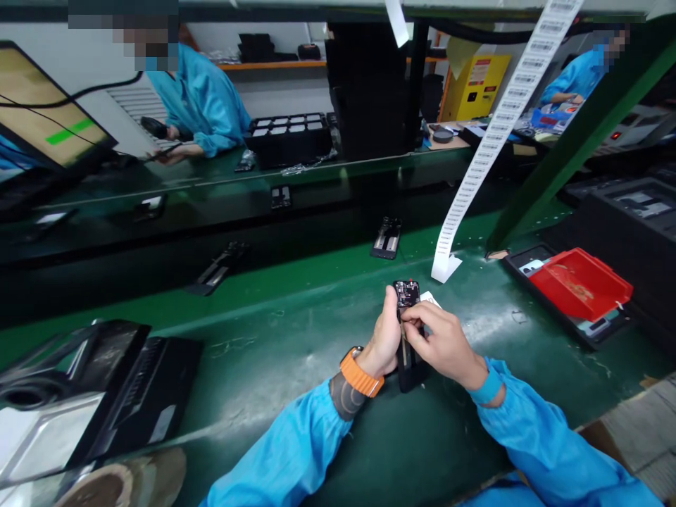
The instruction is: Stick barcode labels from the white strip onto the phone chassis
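Observation:
An opened smartphone (408, 293) with its circuit board bared at the top end stands tilted above the green bench. Around its left side my left hand (384, 336) is closed, thumb along the edge. My right hand (441, 341) is pinched over the middle of the phone, just below the board; whatever is between the fingertips is too small to make out. A piece of white paper (430, 300) shows partly behind the right hand. Beyond the hands, another opened phone (387, 238) lies near the bench's back strip.
A long strip of barcode labels (493, 137) hangs down to the bench. To the right, a red tray (581, 283) sits on a black tray (594, 336). Black equipment (169, 384) stands at left. More opened phones (219, 269) lie along the dark line behind. A co-worker (203, 98) sits across.

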The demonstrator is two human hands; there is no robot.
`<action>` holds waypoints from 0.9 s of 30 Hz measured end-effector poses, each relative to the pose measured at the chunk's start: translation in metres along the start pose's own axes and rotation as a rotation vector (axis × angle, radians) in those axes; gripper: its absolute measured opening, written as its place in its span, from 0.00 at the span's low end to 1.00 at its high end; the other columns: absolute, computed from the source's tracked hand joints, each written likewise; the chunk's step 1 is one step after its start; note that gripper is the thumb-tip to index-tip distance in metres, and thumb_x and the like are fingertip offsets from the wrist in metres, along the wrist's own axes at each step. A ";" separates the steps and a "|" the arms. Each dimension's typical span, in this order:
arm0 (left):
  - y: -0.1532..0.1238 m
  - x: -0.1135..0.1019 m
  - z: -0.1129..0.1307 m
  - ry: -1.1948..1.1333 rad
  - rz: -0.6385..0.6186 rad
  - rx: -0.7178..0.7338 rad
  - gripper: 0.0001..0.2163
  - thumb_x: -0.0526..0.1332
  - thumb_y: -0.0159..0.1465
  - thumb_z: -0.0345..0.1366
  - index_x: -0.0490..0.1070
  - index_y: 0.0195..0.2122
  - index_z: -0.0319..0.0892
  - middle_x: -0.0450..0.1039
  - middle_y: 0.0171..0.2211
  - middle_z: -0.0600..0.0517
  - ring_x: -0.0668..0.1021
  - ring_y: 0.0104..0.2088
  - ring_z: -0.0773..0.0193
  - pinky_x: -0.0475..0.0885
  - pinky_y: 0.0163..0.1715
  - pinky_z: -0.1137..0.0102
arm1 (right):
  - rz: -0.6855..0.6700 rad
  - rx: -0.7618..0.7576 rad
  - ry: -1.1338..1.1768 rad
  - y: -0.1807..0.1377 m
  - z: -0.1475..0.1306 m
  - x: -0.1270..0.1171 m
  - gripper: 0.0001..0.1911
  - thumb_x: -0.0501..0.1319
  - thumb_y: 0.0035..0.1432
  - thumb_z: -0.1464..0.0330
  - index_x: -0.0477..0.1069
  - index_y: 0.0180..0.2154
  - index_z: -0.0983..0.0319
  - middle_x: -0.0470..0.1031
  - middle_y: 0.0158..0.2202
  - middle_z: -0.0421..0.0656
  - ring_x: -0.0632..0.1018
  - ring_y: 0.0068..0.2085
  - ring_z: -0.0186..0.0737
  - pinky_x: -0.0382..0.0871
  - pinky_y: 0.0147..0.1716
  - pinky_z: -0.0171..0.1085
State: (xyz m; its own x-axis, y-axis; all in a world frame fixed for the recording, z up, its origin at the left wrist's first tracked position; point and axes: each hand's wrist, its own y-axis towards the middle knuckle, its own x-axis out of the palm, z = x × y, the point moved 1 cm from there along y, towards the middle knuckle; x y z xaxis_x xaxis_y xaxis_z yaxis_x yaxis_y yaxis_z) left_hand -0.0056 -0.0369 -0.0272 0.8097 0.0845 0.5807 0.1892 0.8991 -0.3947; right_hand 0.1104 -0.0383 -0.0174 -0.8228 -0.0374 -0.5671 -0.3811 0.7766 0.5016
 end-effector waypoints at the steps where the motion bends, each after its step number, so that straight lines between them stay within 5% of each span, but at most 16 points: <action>1: 0.000 0.000 0.000 0.022 -0.004 0.004 0.34 0.52 0.62 0.65 0.78 0.40 0.35 0.79 0.35 0.46 0.79 0.42 0.57 0.71 0.46 0.66 | -0.014 0.018 0.018 0.001 0.000 -0.002 0.07 0.58 0.59 0.76 0.71 0.36 0.59 0.73 0.31 0.41 0.74 0.32 0.37 0.69 0.32 0.35; 9: -0.002 0.000 -0.004 0.183 -0.038 0.035 0.32 0.55 0.61 0.65 0.78 0.40 0.36 0.78 0.33 0.47 0.78 0.39 0.59 0.70 0.44 0.68 | -0.157 0.139 0.116 0.007 0.003 -0.014 0.07 0.57 0.58 0.77 0.67 0.32 0.60 0.70 0.29 0.38 0.70 0.28 0.33 0.65 0.29 0.32; 15: 0.007 0.000 -0.001 0.070 0.070 -0.110 0.32 0.50 0.64 0.63 0.76 0.36 0.35 0.76 0.28 0.47 0.78 0.29 0.61 0.72 0.33 0.69 | -0.248 0.040 -0.028 0.003 -0.007 -0.017 0.07 0.56 0.59 0.76 0.64 0.30 0.59 0.70 0.28 0.39 0.70 0.29 0.36 0.65 0.32 0.35; 18: 0.023 0.000 0.019 -0.043 -0.008 -0.073 0.33 0.45 0.67 0.61 0.76 0.41 0.36 0.78 0.33 0.45 0.79 0.29 0.61 0.75 0.31 0.67 | -0.150 0.065 -0.099 -0.008 0.008 -0.072 0.08 0.54 0.63 0.73 0.65 0.31 0.58 0.72 0.29 0.41 0.73 0.30 0.38 0.66 0.32 0.36; 22: 0.067 0.002 0.053 0.078 -0.214 -0.071 0.30 0.48 0.68 0.58 0.74 0.50 0.36 0.78 0.34 0.43 0.80 0.27 0.58 0.76 0.28 0.66 | 0.375 0.355 -0.610 -0.033 0.081 -0.195 0.06 0.55 0.61 0.65 0.67 0.32 0.58 0.73 0.30 0.48 0.74 0.30 0.46 0.65 0.33 0.45; 24: 0.094 0.006 0.065 0.197 -0.297 -0.156 0.31 0.50 0.67 0.58 0.72 0.53 0.36 0.79 0.31 0.42 0.80 0.25 0.56 0.75 0.24 0.67 | 0.321 0.459 -0.772 -0.045 0.122 -0.238 0.10 0.54 0.60 0.63 0.65 0.27 0.57 0.70 0.27 0.49 0.72 0.28 0.48 0.61 0.30 0.46; 27: 0.125 0.015 0.072 0.262 -0.425 -0.291 0.35 0.47 0.67 0.60 0.71 0.55 0.32 0.79 0.30 0.39 0.81 0.25 0.55 0.75 0.24 0.67 | 0.167 0.514 -0.906 -0.059 0.165 -0.266 0.15 0.52 0.60 0.60 0.60 0.23 0.56 0.67 0.24 0.47 0.71 0.27 0.49 0.58 0.29 0.46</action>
State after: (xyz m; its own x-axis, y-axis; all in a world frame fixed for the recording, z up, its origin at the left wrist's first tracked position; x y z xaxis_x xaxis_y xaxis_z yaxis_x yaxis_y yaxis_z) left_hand -0.0101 0.1082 -0.0166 0.7326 -0.4010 0.5500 0.6431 0.6725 -0.3663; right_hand 0.4214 0.0295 -0.0042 -0.1447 0.4137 -0.8988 0.1070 0.9096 0.4014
